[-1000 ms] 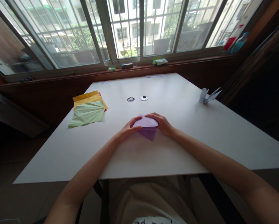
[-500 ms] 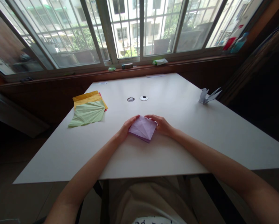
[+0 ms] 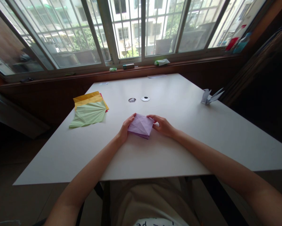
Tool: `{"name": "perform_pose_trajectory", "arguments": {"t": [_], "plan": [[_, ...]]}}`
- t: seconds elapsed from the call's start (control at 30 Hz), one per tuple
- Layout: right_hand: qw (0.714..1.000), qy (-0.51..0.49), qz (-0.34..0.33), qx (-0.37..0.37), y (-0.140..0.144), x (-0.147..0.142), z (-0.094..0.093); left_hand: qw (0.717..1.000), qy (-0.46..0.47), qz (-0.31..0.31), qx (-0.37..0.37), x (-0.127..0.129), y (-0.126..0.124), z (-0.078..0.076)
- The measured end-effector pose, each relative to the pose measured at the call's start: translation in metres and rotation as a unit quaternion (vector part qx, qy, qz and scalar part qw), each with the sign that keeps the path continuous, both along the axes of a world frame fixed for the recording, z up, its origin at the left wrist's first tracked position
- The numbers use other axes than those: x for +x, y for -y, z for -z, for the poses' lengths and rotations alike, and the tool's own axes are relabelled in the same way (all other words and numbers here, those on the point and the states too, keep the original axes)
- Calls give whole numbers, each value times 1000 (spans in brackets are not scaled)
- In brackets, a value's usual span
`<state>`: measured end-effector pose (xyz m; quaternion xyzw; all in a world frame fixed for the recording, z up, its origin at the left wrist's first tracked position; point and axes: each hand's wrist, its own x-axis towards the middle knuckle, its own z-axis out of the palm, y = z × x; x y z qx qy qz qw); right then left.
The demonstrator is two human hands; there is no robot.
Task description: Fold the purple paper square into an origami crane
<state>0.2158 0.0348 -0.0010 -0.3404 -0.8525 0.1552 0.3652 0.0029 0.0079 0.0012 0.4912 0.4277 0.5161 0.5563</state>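
Both hands, left hand and right hand, pinch the creased purple paper by its edges. Folded partway, judging by shape; no finished figure yet, unlike the paper crane.

A room in a home or flat, used here for paper craft. A plain white table stands against a wood-panelled wall under a wide barred window facing apartment blocks. Folded papers lie near the table's left edge; a paper crane sits at its right edge. Small oddments rest on the sill.
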Motion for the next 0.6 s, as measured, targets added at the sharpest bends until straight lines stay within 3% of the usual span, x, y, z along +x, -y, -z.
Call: {"name": "perform_pose_trajectory", "arguments": {"t": [0.6], "plan": [[999, 13, 23, -22, 1, -1, -2, 999, 34, -12, -16, -1, 0, -1]]}}
